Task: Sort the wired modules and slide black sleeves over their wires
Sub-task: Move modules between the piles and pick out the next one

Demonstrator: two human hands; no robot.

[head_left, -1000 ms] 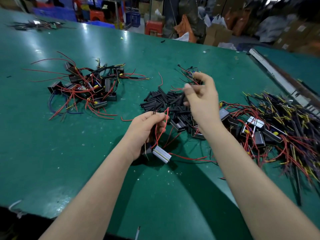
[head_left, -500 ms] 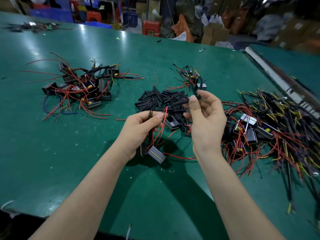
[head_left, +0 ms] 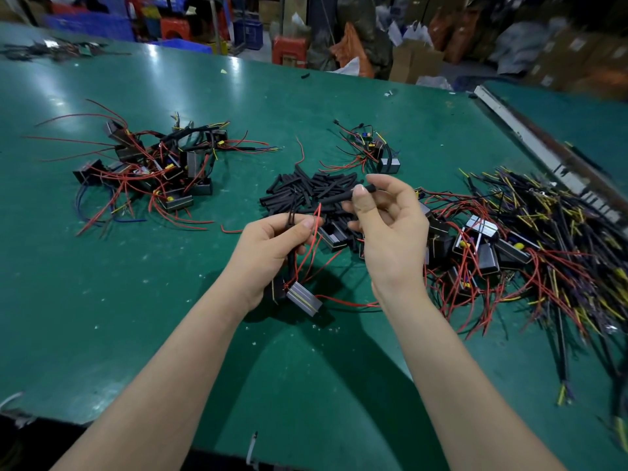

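Your left hand pinches the module's wires upright so their ends stand free, the module hanging just over the table; your right hand grips a black sleeve, seemingly aimed at those ends

The right hand, which one second ago reached toward 12 o'clock over the sleeve pile, now pinches one black sleeve near the left hand.
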